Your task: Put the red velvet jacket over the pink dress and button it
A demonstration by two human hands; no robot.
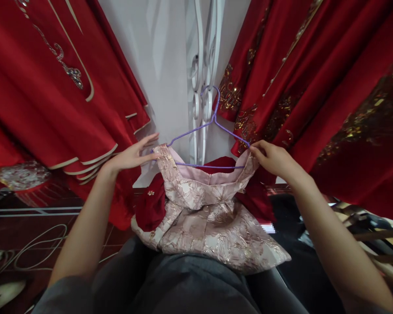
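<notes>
A pale pink brocade dress [196,231] with metallic threads lies across my lap, its neckline facing up. A purple wire hanger [194,129] sits in its shoulder straps, hook pointing away from me. At the left strap, my left hand [136,153] has its fingers stretched out and apart, the thumb side touching the fabric. My right hand [272,159] pinches the right strap near the hanger's end. Dark red cloth [150,205] shows beside and behind the dress, with a small ornament on its left part.
Red garments with pale trim [94,126] hang at left, and red garments with gold decoration [281,109] at right. A white scrolled metal rack [196,78] stands ahead, behind the hanger hook. White cables [36,244] lie on the floor at left.
</notes>
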